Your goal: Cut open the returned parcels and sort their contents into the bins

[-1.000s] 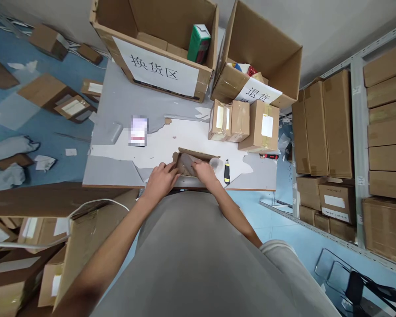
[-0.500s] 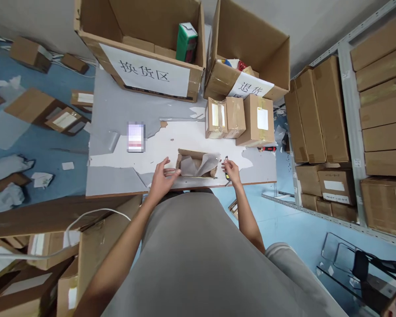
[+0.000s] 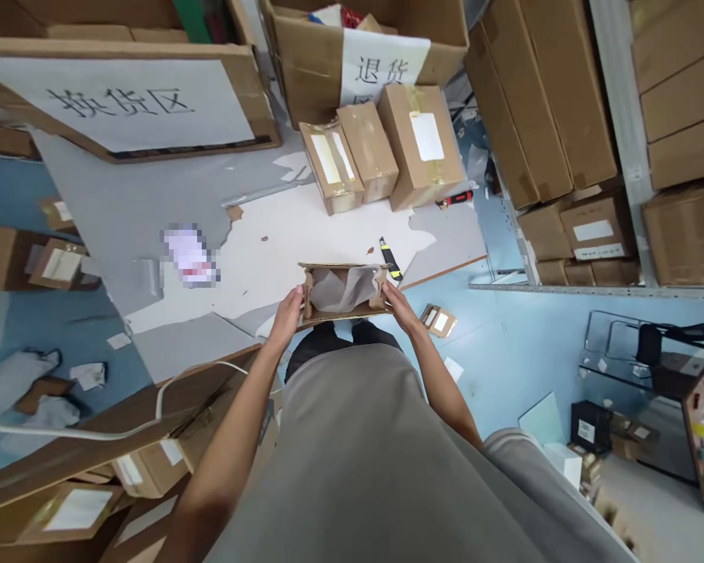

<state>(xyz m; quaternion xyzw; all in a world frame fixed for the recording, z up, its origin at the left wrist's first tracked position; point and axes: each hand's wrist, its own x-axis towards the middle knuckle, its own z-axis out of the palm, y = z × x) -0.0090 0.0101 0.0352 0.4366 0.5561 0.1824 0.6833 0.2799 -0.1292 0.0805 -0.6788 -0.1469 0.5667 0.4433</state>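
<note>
Between my two hands is a small opened cardboard box [image 3: 346, 315], held at the front edge of the table. Crumpled grey-white packing paper [image 3: 341, 288] lies inside it and covers whatever may be underneath. My left hand [image 3: 287, 314] is closed on the box's left end. At the right end, my right hand [image 3: 400, 305] grips the cardboard. A yellow and black utility knife [image 3: 390, 259] lies on the table just beyond my right hand, touched by neither hand.
Three taped cartons [image 3: 427, 148] stand at the table's back right, near a red-and-black tool [image 3: 458, 199]. Two large labelled boxes [image 3: 152, 102] line the back. A blurred white and pink item [image 3: 190, 256] lies left. Shelving with cartons [image 3: 684, 227] stands at right.
The utility knife has left my right hand and now lies on the table. Both hands have taken hold of the box and drawn it toward my body. My view has turned and shifted.
</note>
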